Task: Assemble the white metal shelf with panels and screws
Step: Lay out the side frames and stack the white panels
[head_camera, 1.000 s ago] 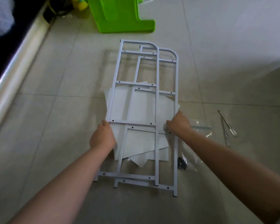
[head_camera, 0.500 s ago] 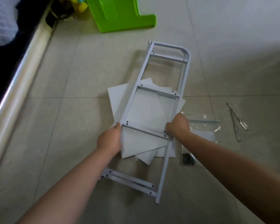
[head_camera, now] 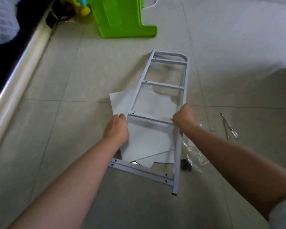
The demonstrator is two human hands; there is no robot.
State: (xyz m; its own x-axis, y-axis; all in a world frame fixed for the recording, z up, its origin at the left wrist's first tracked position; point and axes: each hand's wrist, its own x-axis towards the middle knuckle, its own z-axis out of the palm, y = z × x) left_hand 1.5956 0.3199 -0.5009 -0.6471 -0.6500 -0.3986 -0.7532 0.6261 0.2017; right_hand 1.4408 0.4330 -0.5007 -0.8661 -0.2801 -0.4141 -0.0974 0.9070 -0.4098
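Two white metal ladder-shaped side frames [head_camera: 163,85] lie stacked together, tilted over the floor. My left hand [head_camera: 116,128] grips the left upright and my right hand [head_camera: 184,117] grips the right upright, both at the third rung. Under the frames lie several flat white panels [head_camera: 149,142] in a loose pile. A clear plastic bag [head_camera: 194,156] with dark screws [head_camera: 186,166] sits just right of the frames' lower end. Two small tools [head_camera: 229,128] rest on the floor farther right.
A green plastic piece of furniture [head_camera: 122,17] stands at the back, with a yellow toy [head_camera: 84,9] beside it. A long metal rail [head_camera: 15,83] runs along the left edge of the tiled floor [head_camera: 56,129]. A pale wall [head_camera: 238,30] rises at right.
The two frames, offset side by side a second ago, have come together into one aligned stack and swung clockwise. Both hands stayed on the uprights.
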